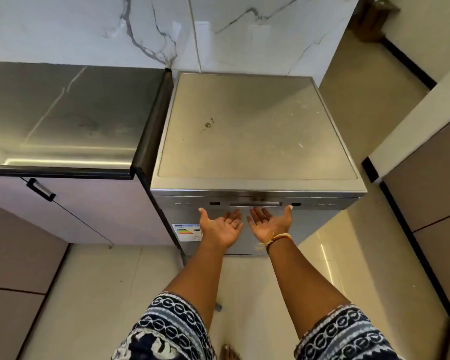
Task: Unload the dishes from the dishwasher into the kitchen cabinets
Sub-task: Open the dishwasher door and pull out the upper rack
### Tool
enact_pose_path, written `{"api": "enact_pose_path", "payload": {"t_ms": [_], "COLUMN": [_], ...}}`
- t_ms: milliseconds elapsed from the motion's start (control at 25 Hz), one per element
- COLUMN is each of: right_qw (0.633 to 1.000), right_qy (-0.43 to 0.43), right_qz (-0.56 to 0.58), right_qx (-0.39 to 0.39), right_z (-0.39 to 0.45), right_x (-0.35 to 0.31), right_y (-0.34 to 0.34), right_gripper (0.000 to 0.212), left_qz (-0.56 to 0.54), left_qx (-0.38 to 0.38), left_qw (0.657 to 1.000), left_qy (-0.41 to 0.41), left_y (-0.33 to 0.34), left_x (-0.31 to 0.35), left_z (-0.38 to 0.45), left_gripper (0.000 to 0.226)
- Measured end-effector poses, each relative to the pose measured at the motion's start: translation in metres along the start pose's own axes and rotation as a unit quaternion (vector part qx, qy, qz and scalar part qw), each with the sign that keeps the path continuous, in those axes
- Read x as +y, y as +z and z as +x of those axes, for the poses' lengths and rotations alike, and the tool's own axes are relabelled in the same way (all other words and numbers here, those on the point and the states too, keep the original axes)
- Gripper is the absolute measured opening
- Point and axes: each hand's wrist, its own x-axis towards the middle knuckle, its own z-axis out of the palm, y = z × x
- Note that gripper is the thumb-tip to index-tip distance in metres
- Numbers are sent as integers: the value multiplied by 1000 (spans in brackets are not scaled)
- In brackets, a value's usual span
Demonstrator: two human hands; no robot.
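Stainless steel dishwasher point(257, 131) stood shut beside the table point(63, 113). We held left hand point(222, 227) and right hand point(266, 223) palms up, each grip apart and empty, just below the recessed handle point(255, 204). Best practice: hook fingers evenly, lower the door slowly.

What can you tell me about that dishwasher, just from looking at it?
The dishwasher is a freestanding silver, metal-looking unit against a marble-patterned wall, beside a dark countertop. Its flat top is scuffed, with a small dark mark. The door is closed; a recessed handle sits at its top edge, and an energy label is stuck on its front. Both hands, left and right, reach palm-up just under the handle.
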Motion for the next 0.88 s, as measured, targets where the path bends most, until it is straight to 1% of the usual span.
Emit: {"api": "enact_pose_path", "payload": {"t_ms": [120,280,400,520,640,760,880], "right_qw": [999,997,996,994,995,993,990], "right_qy": [0,-2,8,7,1,0,-4], "right_qz": [32,71,82,101,97,106,128], "right_qx": [0,-25,-28,-35,-38,-49,-53], "right_z": [20,29,31,30,28,31,34], "right_x": [-13,-28,-29,-27,-27,-24,-21], "right_y": [-3,6,11,12,15,17,19], "right_gripper": [83,71,77,79,81,85,78], "left_qz": [-38,-78,-69,-71,-55,-56,-62], "left_qx": [-9,-18,-17,-9,-1,1,3], "left_qw": [999,996,996,995,995,995,994], "left_qy": [11,43,53,69,81,86,94], "left_y": [14,30,33,38,44,44,45], "left_x": [-4,-7,-14,-18,-19,-20,-21], "left_z": [18,29,33,34,33,35,36], "left_gripper": [98,99,99,92,88,90,90]}}
